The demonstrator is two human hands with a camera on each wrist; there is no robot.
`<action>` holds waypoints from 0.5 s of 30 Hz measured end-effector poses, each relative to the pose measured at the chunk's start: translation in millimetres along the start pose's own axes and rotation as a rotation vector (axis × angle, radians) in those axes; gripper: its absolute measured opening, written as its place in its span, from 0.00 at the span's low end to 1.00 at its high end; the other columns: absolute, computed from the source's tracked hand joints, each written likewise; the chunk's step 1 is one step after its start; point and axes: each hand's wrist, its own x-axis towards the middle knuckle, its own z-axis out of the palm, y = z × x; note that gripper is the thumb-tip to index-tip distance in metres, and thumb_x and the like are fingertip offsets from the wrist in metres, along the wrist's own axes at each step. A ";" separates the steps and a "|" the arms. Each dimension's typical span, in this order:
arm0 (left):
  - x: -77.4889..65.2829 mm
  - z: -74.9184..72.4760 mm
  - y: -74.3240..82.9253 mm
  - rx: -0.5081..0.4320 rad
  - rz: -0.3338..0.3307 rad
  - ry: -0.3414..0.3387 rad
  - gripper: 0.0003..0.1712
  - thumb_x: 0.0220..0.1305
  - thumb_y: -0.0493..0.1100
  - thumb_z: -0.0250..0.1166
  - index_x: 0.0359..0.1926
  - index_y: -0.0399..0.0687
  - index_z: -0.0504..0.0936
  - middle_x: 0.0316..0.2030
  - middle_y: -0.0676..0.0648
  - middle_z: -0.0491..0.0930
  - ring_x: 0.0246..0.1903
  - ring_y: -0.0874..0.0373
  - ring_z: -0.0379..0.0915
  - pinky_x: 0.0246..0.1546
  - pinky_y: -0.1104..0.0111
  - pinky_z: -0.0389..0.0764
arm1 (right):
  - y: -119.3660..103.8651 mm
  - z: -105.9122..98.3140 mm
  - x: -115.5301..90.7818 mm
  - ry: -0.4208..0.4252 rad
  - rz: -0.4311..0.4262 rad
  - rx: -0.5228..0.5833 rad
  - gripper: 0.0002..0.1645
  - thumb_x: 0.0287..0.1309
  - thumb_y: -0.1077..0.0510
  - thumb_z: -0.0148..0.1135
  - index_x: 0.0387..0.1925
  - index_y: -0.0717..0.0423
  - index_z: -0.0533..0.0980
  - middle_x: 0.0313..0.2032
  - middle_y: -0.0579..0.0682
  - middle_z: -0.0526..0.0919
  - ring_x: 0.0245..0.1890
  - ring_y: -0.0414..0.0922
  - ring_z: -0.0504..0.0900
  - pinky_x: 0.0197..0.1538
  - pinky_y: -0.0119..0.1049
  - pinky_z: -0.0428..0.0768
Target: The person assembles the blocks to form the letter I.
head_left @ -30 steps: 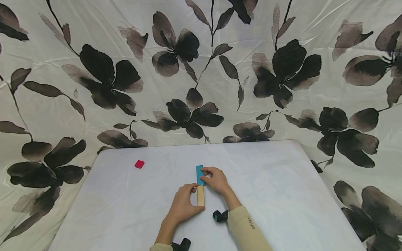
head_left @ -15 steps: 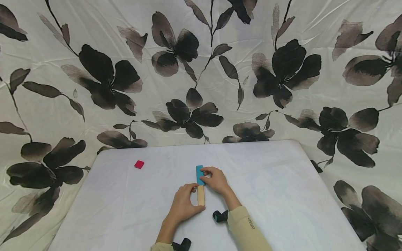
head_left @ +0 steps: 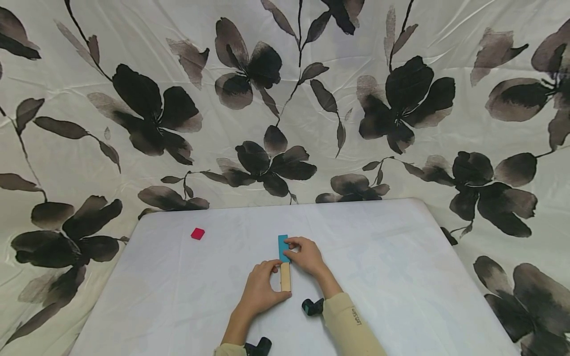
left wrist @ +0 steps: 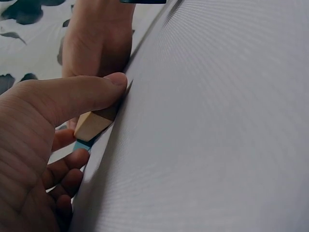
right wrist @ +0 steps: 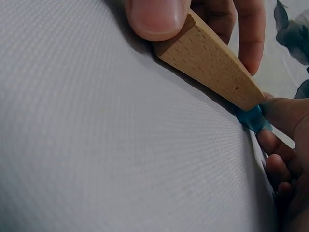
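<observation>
On the white table lies a plain wooden block [head_left: 285,278], its far end meeting the near end of a blue block [head_left: 282,247] in one line. My left hand [head_left: 260,291] grips the wooden block lengthwise, thumb at the near end and a finger at the far end. From the right, my right hand [head_left: 307,254] pinches the blue block between thumb and finger. In the right wrist view the wooden block [right wrist: 212,60] shows its grain, and the blue block [right wrist: 253,117] is mostly hidden. The left wrist view shows the wooden block [left wrist: 92,124] under the left thumb.
A red block [head_left: 198,234] lies apart toward the back left of the white table [head_left: 378,247]. Behind the table's far edge hangs a cloth [head_left: 329,163] with dark flowers. A black wrist camera [head_left: 312,306] sits by the right sleeve [head_left: 352,321].
</observation>
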 end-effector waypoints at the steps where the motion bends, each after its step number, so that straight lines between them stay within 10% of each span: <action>1: 0.1 0.1 -0.2 0.002 0.000 0.000 0.47 0.38 0.59 0.80 0.60 0.51 0.74 0.39 0.56 0.72 0.37 0.60 0.64 0.41 0.60 0.69 | -0.3 -0.1 0.0 -0.001 0.000 0.000 0.19 0.57 0.54 0.69 0.50 0.52 0.82 0.36 0.45 0.82 0.25 0.39 0.70 0.31 0.34 0.69; 15: 1.3 -1.6 1.1 0.005 -0.002 -0.008 0.47 0.37 0.61 0.80 0.60 0.50 0.75 0.39 0.57 0.73 0.38 0.60 0.65 0.41 0.60 0.70 | -0.7 -0.7 0.6 -0.008 0.005 -0.006 0.19 0.58 0.53 0.69 0.50 0.52 0.81 0.36 0.44 0.82 0.26 0.39 0.70 0.31 0.33 0.70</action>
